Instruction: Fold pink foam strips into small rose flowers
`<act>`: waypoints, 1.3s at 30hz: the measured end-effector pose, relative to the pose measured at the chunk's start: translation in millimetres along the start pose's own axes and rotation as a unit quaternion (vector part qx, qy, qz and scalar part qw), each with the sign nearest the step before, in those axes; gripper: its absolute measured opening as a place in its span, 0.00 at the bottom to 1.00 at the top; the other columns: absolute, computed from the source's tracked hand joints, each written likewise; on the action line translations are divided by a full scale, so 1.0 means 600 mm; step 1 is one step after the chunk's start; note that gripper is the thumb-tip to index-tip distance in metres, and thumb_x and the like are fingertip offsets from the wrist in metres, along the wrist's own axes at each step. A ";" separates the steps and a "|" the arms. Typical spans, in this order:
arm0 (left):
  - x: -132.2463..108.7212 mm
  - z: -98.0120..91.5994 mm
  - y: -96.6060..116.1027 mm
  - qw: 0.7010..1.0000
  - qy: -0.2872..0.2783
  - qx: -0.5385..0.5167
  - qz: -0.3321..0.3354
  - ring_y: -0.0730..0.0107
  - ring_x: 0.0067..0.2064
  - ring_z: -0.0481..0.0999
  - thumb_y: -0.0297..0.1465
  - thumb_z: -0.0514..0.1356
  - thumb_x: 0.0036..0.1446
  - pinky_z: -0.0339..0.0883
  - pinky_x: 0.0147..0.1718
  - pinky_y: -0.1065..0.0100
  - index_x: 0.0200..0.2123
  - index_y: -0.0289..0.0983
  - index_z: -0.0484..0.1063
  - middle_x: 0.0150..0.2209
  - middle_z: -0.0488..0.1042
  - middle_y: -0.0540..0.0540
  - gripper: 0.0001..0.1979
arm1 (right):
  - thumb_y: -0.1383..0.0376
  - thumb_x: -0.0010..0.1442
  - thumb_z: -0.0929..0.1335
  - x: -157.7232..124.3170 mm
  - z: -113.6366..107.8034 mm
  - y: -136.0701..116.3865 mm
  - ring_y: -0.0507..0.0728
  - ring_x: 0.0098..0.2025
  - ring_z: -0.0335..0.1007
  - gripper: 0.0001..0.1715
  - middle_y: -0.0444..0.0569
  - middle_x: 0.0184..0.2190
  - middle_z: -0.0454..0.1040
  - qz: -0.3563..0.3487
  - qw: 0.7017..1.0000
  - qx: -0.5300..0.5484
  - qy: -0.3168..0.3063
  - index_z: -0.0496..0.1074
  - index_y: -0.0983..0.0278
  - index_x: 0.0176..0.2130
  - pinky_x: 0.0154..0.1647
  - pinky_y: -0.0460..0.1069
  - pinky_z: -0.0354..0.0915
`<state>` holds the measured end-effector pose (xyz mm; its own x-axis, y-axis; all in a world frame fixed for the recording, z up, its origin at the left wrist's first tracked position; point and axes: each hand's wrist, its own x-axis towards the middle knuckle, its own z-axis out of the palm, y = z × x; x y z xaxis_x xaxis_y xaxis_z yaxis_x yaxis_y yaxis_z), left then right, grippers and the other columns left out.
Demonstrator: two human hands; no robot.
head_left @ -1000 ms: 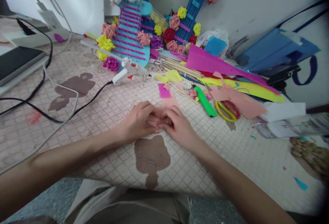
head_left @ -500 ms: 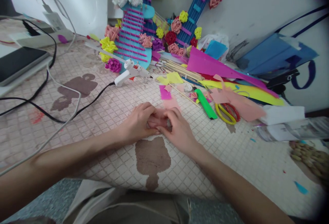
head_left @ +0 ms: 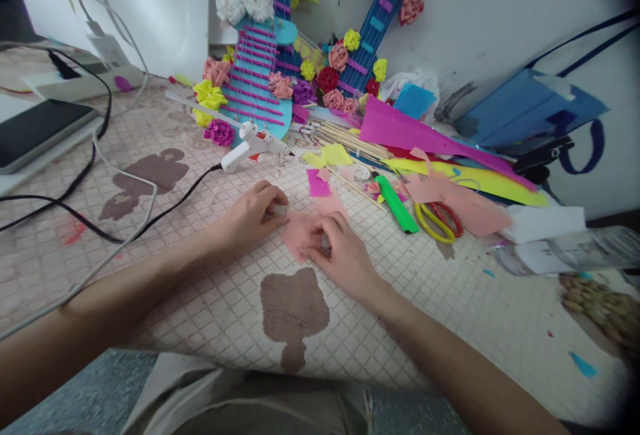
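Note:
A salmon-pink piece of paper (head_left: 296, 235) lies in front of me between both hands. My right hand (head_left: 343, 252) pinches its right part between thumb and fingers. Just left of the paper, my left hand (head_left: 255, 214) has its fingers curled toward the thumb; a small pale spot shows at the fingertips, and whether they hold anything is unclear. Beyond the hands are another pink paper piece (head_left: 330, 204) and a magenta square of paper (head_left: 319, 183).
A white glue gun (head_left: 247, 147) lies behind my left hand, its black cord (head_left: 187, 194) running left. To the right are a green cutter (head_left: 396, 205), scissors (head_left: 434, 223) and coloured paper sheets (head_left: 460, 202). Decorated blue models (head_left: 255, 75) with paper flowers stand at the back.
My left hand has moved left, away from my right hand, uncovering more of the pink paper. My right hand stays at the paper. The view has shifted slightly.

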<state>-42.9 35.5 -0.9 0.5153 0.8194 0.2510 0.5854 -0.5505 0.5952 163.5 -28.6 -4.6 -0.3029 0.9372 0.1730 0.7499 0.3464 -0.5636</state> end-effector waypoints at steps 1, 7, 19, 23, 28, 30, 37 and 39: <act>0.005 0.000 0.003 1.000 -0.003 0.003 -0.009 0.73 0.31 0.68 0.29 0.58 0.55 0.66 0.31 0.68 0.38 0.34 0.67 0.39 0.66 0.45 0.07 | 0.64 0.56 0.69 0.000 -0.001 0.001 0.57 0.41 0.66 0.12 0.49 0.40 0.65 -0.003 1.000 0.012 0.005 0.62 0.61 0.40 0.39 0.53 0.65; 0.033 0.013 0.019 0.997 -0.071 0.033 0.020 0.67 0.35 0.69 0.29 0.62 0.49 0.64 0.32 0.67 0.35 0.34 0.70 0.37 0.68 0.44 0.09 | 0.60 0.60 0.66 0.000 -0.009 0.011 0.51 0.30 0.63 0.09 0.47 0.38 0.67 0.018 0.990 0.130 0.045 0.64 0.62 0.40 0.31 0.49 0.63; 0.029 0.002 0.032 0.870 -0.013 -0.421 -0.257 0.80 0.21 0.62 0.32 0.61 0.53 0.54 0.21 0.74 0.26 0.35 0.63 0.21 0.64 0.54 0.10 | 0.68 0.58 0.67 -0.007 -0.016 -0.009 0.50 0.28 0.60 0.07 0.45 0.33 0.65 -0.101 0.975 0.056 0.192 0.64 0.61 0.38 0.28 0.48 0.62; 0.012 0.016 0.058 0.763 -0.036 -0.585 -0.272 0.77 0.26 0.67 0.33 0.63 0.52 0.62 0.26 0.72 0.29 0.33 0.66 0.25 0.68 0.49 0.10 | 0.67 0.59 0.68 -0.007 -0.004 -0.016 0.56 0.39 0.66 0.11 0.50 0.38 0.66 -0.155 0.976 -0.042 0.149 0.63 0.61 0.42 0.32 0.50 0.66; -0.009 0.023 0.071 0.755 -0.096 -0.600 -0.248 0.79 0.26 0.66 0.36 0.63 0.53 0.61 0.25 0.74 0.31 0.33 0.68 0.27 0.68 0.50 0.11 | 0.72 0.61 0.63 -0.004 0.004 -0.007 0.57 0.40 0.67 0.09 0.51 0.37 0.66 -0.147 0.975 -0.081 0.144 0.63 0.61 0.42 0.34 0.51 0.68; -0.013 0.020 0.064 0.775 -0.124 -0.573 -0.238 0.79 0.25 0.65 0.36 0.63 0.52 0.59 0.24 0.74 0.33 0.33 0.68 0.27 0.67 0.51 0.12 | 0.73 0.61 0.62 -0.004 0.001 -0.002 0.57 0.40 0.67 0.09 0.51 0.37 0.66 -0.152 0.974 -0.082 0.148 0.64 0.61 0.41 0.35 0.52 0.69; -0.013 0.007 0.011 0.957 -0.059 -0.280 -0.046 0.75 0.32 0.68 0.22 0.62 0.46 0.65 0.31 0.71 0.56 0.42 0.59 0.38 0.68 0.50 0.32 | 0.76 0.61 0.60 -0.005 -0.019 0.023 0.56 0.45 0.68 0.14 0.50 0.40 0.69 -0.189 0.976 0.006 0.109 0.65 0.59 0.41 0.44 0.52 0.68; -0.013 0.005 0.009 0.990 -0.022 -0.140 0.019 0.73 0.35 0.68 0.19 0.60 0.47 0.66 0.34 0.70 0.53 0.42 0.65 0.38 0.65 0.49 0.28 | 0.76 0.61 0.61 -0.004 -0.023 0.030 0.56 0.46 0.68 0.13 0.50 0.41 0.69 -0.200 0.976 0.024 0.086 0.66 0.60 0.41 0.45 0.52 0.68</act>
<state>-41.9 25.6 -2.0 0.5635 0.7880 0.2481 0.3712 -0.5099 0.7760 186.2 -23.7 -3.9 -0.4591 0.7216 0.5182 0.5623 0.6876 -0.4593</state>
